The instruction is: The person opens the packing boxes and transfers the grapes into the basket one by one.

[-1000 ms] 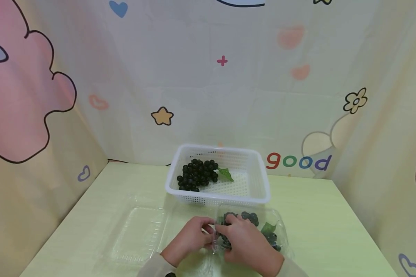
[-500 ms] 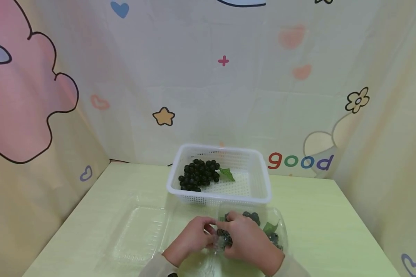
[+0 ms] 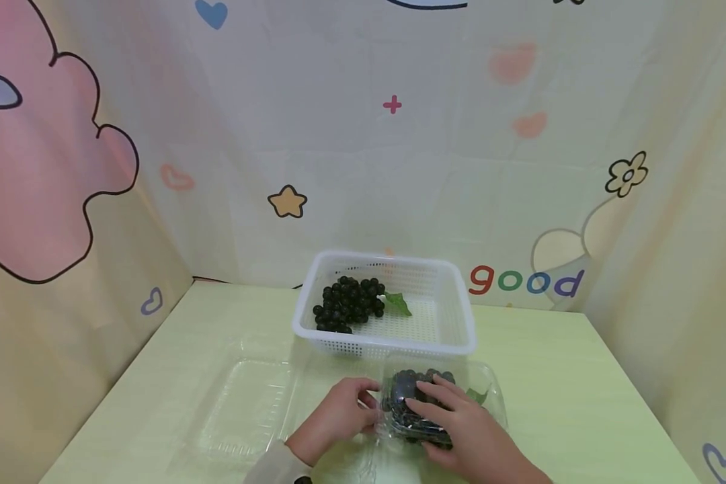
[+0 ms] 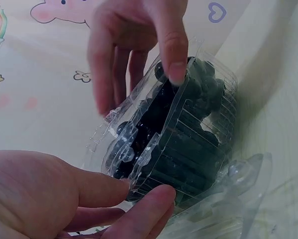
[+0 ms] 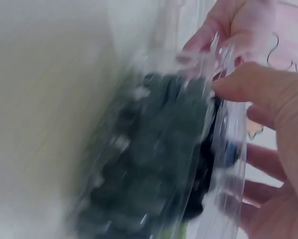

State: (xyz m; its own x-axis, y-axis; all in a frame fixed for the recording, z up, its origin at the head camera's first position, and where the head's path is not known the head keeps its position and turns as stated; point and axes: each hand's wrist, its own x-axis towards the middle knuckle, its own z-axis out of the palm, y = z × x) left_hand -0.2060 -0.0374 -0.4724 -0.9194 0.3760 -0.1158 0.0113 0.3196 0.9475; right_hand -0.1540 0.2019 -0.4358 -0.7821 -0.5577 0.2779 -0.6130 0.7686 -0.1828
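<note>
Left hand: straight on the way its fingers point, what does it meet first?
The clear container of grapes, most likely: the left hand seems to pinch its edge, though depth is hard to judge.

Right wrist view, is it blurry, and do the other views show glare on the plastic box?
Right wrist: yes, the plastic box and dark grapes look smeared; left wrist: small highlights along the box's edge; head: glints on its near side.

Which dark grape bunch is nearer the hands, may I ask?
The dark round grapes in the clear plastic box that the right hand touches; the other bunch lies in the white rectangular plastic basket.
</note>
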